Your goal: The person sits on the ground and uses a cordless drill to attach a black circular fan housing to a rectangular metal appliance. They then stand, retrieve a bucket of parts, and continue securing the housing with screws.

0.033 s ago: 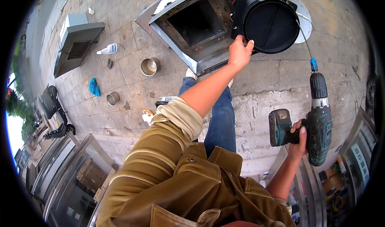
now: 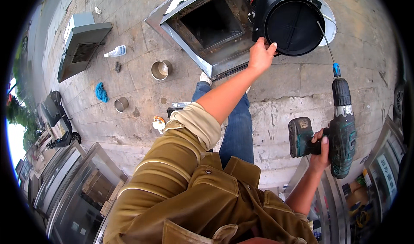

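Note:
My right hand is wrapped round the grip of a dark green and black cordless drill, fingers at its trigger. A long thin bit sits in the drill with a blue sleeve at its base. Its tip meets the rim of a black round duct collar, or lies just over it. My left hand pinches the near left edge of this collar. Beside the collar lies an open metal hood housing, with a dark square opening and rusty patches inside. Coloured wires show between the two.
A white bucket stands behind the collar. On the paving at left are another grey hood, a spray bottle, a blue cloth and two metal pots, the larger pot nearer me. A scooter stands farther left.
My left hand and the black collar have shifted slightly to the right. The drill has hardly moved, and its bit tip now appears at the collar's right rim.

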`<state>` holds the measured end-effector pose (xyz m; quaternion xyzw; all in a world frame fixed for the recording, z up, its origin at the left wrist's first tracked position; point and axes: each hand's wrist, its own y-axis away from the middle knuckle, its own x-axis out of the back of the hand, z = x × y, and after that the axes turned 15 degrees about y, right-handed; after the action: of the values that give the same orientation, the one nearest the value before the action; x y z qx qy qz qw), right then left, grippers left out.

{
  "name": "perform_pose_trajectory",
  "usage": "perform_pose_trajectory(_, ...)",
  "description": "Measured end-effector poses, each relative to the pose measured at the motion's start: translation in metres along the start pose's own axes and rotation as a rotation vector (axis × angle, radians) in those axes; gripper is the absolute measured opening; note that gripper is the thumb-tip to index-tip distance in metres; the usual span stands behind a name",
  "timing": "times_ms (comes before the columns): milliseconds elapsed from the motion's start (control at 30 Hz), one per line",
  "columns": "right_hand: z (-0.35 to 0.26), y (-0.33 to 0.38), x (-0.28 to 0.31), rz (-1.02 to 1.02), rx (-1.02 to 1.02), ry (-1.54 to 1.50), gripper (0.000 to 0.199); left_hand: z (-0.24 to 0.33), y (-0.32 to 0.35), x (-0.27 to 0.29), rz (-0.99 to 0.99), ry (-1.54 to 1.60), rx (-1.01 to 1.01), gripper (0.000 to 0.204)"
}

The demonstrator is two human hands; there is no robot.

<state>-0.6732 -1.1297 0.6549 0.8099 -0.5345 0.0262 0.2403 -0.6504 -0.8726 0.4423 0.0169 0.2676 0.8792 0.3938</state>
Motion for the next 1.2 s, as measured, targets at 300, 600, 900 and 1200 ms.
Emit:
perform_pose_trajectory(300,-0.023,0.001,-0.015,-0.096,-0.047,0.072,0.026,-0.01,0.0,-0.009,-0.068,0.091,0.089,0.033)
perform_pose_trajectory(600,-0.018,0.006,-0.038,-0.208,-0.18,0.24,0.019,0.008,0.027,0.026,0.025,0.238,0.111,0.033)
perform_pose_trajectory(900,0.073,-0.006,-0.117,-0.151,-0.283,0.267,0.02,0.015,0.024,0.05,0.019,0.548,0.428,0.025)
perform_pose_trajectory(1200,0.098,-0.019,-0.129,-0.17,-0.253,0.403,0.031,-0.012,0.0,0.059,0.047,0.48,0.45,0.019)
